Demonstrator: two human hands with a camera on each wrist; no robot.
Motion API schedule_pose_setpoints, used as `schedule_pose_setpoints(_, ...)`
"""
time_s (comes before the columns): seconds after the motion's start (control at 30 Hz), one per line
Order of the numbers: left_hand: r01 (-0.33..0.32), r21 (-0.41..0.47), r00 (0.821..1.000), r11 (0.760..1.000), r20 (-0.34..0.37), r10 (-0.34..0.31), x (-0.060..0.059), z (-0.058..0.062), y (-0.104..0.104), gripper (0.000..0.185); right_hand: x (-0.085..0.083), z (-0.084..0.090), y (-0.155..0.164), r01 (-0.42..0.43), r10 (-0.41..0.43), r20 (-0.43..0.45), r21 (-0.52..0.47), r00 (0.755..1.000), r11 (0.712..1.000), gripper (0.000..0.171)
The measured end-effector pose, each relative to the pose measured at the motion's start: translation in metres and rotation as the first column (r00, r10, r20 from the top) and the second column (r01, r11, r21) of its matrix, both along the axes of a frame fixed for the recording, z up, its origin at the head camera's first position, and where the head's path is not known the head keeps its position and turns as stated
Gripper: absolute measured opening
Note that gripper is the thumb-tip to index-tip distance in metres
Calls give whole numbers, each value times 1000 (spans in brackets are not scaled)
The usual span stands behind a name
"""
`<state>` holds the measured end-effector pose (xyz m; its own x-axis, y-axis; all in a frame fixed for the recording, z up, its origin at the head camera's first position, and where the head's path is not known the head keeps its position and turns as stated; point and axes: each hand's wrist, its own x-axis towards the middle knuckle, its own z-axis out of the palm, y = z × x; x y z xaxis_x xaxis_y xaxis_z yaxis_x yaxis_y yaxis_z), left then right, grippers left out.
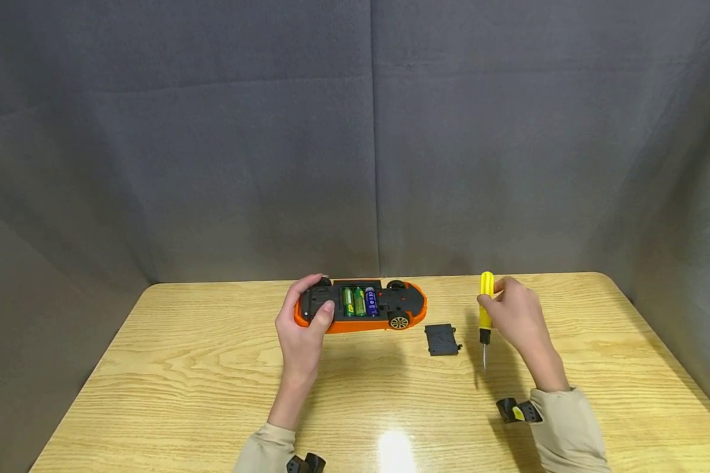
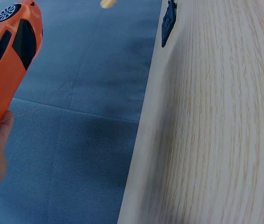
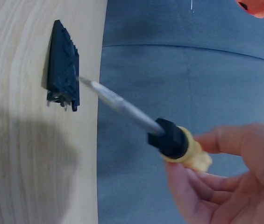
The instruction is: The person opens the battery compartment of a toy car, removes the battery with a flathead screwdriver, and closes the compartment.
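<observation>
My left hand (image 1: 300, 332) grips the rear end of an orange toy car (image 1: 349, 325), its black underside turned toward me. Three batteries (image 1: 359, 302), two green and one purple, sit side by side in the uncovered compartment. In the left wrist view the car's orange side (image 2: 5, 70) shows, held above the table. My right hand (image 1: 517, 315) pinches the yellow handle of a screwdriver (image 1: 486, 309), whose metal shaft points down toward the table. Between the car and the screwdriver lies a black battery cover (image 1: 442, 339), also in the right wrist view as a dark plate (image 3: 62, 65).
The light wooden table (image 1: 201, 368) ends at a far edge close behind the car. A dark grey cloth (image 1: 260, 164) hangs behind it and on both sides. Wrist cameras (image 1: 517, 411) are strapped over the beige sleeves (image 1: 570, 430).
</observation>
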<state>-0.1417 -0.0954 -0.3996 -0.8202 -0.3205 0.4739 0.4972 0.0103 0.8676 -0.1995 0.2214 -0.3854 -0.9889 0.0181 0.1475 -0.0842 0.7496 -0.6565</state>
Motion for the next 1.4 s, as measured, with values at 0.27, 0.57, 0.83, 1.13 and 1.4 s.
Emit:
schedule_pose_setpoints(0.27, 1, 6, 1000, 1000, -1, -1, 0, 0, 0, 43, 6, 10, -7, 127, -178, -210, -233, 961, 964, 35)
schedule_pose_setpoints(0.57, 3, 12, 1000, 1000, -2, -3, 0, -1, 0, 43, 12, 25, -13, 72, -296, -255, -632, 921, 772, 23)
schedule_pose_setpoints(0.83, 13, 28, 1000, 1000, 7, -14, -1, 0, 0, 43, 21, 41, -18, -102, -329, -299, -859, 896, 501, 20)
schedule_pose_setpoints(1.13, 12, 31, 1000, 999, 12, -13, -1, 0, 0, 42, 34, 58, -25, -245, -346, -345, -922, 873, 301, 14)
schedule_pose_setpoints(1.4, 18, 22, 1000, 1000, 11, -18, -1, 0, 0, 44, 44, 68, -35, -264, -313, -324, -939, 893, 220, 15)
